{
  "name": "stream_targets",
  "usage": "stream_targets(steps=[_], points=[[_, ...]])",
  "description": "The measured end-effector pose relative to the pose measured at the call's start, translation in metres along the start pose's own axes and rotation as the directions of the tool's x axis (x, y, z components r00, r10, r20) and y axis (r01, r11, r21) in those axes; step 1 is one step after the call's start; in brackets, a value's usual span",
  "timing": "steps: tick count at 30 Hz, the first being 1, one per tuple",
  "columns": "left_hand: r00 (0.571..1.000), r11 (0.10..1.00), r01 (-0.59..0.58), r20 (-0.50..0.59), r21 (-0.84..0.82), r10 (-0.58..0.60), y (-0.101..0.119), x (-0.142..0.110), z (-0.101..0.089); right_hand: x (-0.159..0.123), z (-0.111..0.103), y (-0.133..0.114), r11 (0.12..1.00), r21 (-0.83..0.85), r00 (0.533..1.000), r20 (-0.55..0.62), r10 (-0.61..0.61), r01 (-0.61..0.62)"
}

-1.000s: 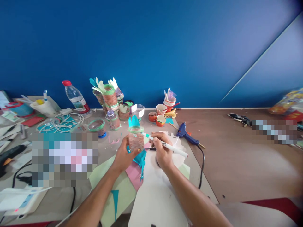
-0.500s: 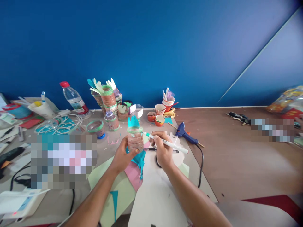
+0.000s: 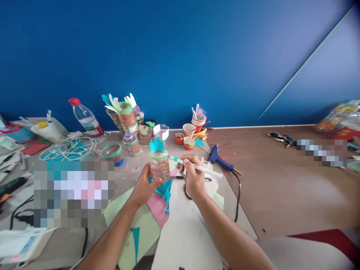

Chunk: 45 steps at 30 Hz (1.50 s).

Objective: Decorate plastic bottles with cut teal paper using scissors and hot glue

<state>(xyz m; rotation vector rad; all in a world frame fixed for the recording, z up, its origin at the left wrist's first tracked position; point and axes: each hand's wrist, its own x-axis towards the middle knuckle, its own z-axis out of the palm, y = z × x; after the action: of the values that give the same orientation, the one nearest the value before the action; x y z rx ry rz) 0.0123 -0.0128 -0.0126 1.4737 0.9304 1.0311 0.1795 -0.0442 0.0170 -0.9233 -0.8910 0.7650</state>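
My left hand is wrapped round the lower part of a cut plastic bottle, held upright above the table. Its body looks pinkish-brown, with a green rim, and teal paper petals stick up from the top. In my right hand is a white marker with a green band, gripped like a pen. The marker's tip points at the bottle near its green rim; whether it touches, I cannot tell. Below the hands lie crumpled teal paper, a black pen and a large white sheet.
A blue glue gun with a black cord lies to the right. Decorated cut bottles stand at the back, near a red-capped bottle. Paper cups sit behind my hands. A coiled white cable is on the left.
The view has shifted slightly, moving the scene a little to the left. Both hands keep their holds on the bottle and the marker, with hardly any movement between them.
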Motion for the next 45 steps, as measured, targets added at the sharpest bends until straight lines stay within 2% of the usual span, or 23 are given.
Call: stream_targets(steps=[6, 12, 16, 22, 27, 31, 45], points=[[0.999, 1.000, -0.013, 0.031, -0.007, 0.013, 0.000, 0.000, 0.000, 0.001, -0.002, 0.003, 0.998, 0.059, 1.000, 0.009, -0.013, 0.012], [1.000, 1.000, -0.020, 0.009, 0.004, 0.020, 0.001, 0.000, 0.000, -0.001, -0.002, 0.002, 0.993, 0.112, 0.999, 0.021, -0.042, 0.040], [0.999, 0.997, 0.002, -0.035, 0.078, 0.001, 0.002, -0.001, 0.000, -0.005, -0.001, -0.002, 0.999, 0.000, 0.997, 0.052, -0.054, 0.054], [0.998, 0.996, 0.018, -0.056, 0.086, -0.013, 0.002, -0.001, 0.000, -0.006, 0.000, -0.010, 0.988, -0.117, 0.993, 0.079, -0.093, 0.102], [0.998, 0.997, 0.023, -0.053, 0.071, -0.019, 0.002, -0.002, 0.000, -0.005, 0.000, -0.009, 0.989, -0.128, 0.996, 0.045, -0.072, 0.078], [1.000, 0.998, 0.006, -0.024, 0.058, -0.005, 0.003, -0.002, 0.000, -0.003, -0.001, -0.003, 0.997, -0.073, 0.999, 0.010, -0.032, 0.033], [1.000, 1.000, -0.010, 0.006, -0.023, 0.010, 0.003, -0.001, 0.000, 0.000, -0.002, 0.002, 1.000, 0.003, 1.000, 0.015, 0.001, -0.001]])
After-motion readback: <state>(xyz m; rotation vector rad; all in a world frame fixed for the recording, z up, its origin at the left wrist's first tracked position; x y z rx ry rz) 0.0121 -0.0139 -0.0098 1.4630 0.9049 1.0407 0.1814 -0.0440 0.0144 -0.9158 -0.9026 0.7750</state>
